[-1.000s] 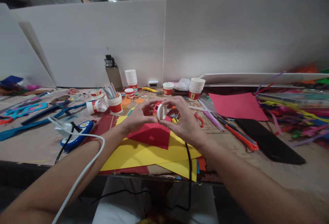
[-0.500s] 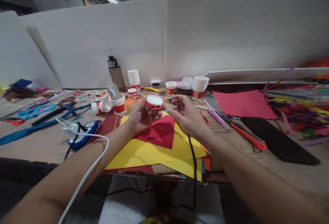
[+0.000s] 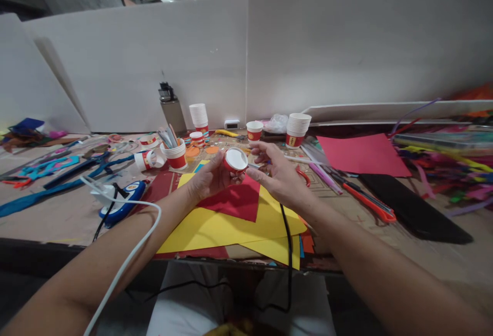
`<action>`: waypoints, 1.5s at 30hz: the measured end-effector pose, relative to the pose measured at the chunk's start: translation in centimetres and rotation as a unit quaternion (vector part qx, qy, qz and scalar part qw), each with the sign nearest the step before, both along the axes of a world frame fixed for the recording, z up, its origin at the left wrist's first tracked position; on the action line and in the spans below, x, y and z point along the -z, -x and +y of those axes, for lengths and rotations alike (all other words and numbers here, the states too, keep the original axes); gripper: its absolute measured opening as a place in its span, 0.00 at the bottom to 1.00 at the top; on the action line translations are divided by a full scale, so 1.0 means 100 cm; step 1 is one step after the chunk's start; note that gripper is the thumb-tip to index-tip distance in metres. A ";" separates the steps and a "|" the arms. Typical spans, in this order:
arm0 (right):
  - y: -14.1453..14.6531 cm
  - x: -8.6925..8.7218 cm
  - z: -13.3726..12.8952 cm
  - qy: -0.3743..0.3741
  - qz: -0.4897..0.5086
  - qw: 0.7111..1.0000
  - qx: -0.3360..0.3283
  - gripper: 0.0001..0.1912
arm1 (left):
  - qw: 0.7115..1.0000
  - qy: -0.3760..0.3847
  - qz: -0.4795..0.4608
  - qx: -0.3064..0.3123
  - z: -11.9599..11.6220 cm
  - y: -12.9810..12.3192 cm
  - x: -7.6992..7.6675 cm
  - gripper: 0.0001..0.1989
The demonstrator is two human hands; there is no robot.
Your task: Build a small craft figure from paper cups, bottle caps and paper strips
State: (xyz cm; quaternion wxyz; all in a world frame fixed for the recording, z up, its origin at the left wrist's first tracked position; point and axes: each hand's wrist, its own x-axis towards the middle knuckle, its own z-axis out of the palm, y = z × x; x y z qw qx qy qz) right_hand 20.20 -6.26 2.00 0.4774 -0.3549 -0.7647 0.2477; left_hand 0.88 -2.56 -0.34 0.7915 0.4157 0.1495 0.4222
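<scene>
My left hand (image 3: 213, 175) grips a short round piece of a paper cup (image 3: 236, 160), white on its flat face with a red band round the side. That face is tilted toward me. Close to its right edge is my right hand (image 3: 271, 169), its fingers bent around something mostly hidden, with a small pale tip showing by the thumb. A black cord (image 3: 287, 233) runs down from under this hand. Beneath both hands lie a red paper sheet (image 3: 241, 203) and yellow paper sheets (image 3: 215, 230).
Paper cup stacks (image 3: 298, 129) stand along the back, near a bottle (image 3: 173, 115). A cup of tools (image 3: 176, 155) and a blue power strip (image 3: 123, 205) are left. Rightward lie an orange cutter (image 3: 372, 205), a black phone-like slab (image 3: 416, 207) and pink paper (image 3: 362, 155).
The cup piece has tipped up in my left hand, so its white face shows more fully, and it has moved slightly right. My right hand has barely moved.
</scene>
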 end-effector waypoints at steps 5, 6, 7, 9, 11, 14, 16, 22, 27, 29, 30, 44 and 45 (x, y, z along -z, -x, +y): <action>0.000 0.002 0.002 0.004 0.005 1.000 0.002 0.22 | 0.999 0.037 0.004 -0.013 -0.001 0.001 -0.005 0.26; 0.000 0.002 0.003 0.004 0.009 1.000 0.003 0.21 | 0.999 0.044 0.006 -0.017 -0.002 0.001 -0.007 0.27; 0.000 0.003 0.003 0.005 0.011 1.000 0.003 0.21 | 0.999 0.050 0.006 -0.020 -0.002 0.001 -0.010 0.28; 0.000 0.003 0.004 0.005 0.011 1.000 0.005 0.20 | 0.998 0.058 0.006 -0.020 -0.004 0.002 -0.013 0.30; 0.001 0.003 0.005 0.006 0.008 1.000 0.008 0.20 | 0.998 0.063 0.009 -0.015 -0.004 0.002 -0.014 0.32; 0.000 0.004 0.005 0.012 0.003 1.000 0.009 0.19 | 0.998 0.066 0.019 -0.002 -0.003 0.001 -0.011 0.33; 0.000 0.005 0.006 0.018 -0.001 1.000 0.002 0.19 | 0.997 0.064 0.031 0.016 -0.001 0.000 -0.008 0.33; -0.001 0.006 0.008 -0.008 -0.055 0.998 -0.025 0.23 | 0.995 0.044 0.065 0.068 0.002 -0.001 0.003 0.31; 0.003 0.005 0.006 -0.007 -0.083 0.996 -0.011 0.24 | 0.992 0.019 0.092 0.085 0.004 -0.001 0.010 0.28; 0.004 0.004 0.005 -0.006 -0.079 0.997 0.004 0.21 | 0.991 0.015 0.098 0.089 0.005 -0.001 0.010 0.28; 0.004 0.004 0.005 -0.003 -0.074 0.997 0.010 0.20 | 0.991 0.016 0.100 0.091 0.006 -0.001 0.010 0.28; 0.005 0.005 0.011 0.276 0.120 0.949 -0.088 0.16 | 0.981 0.049 0.141 0.127 0.008 0.001 0.012 0.31; 0.006 0.004 0.010 0.297 0.134 0.940 -0.100 0.15 | 0.980 0.048 0.141 0.133 0.008 0.001 0.012 0.32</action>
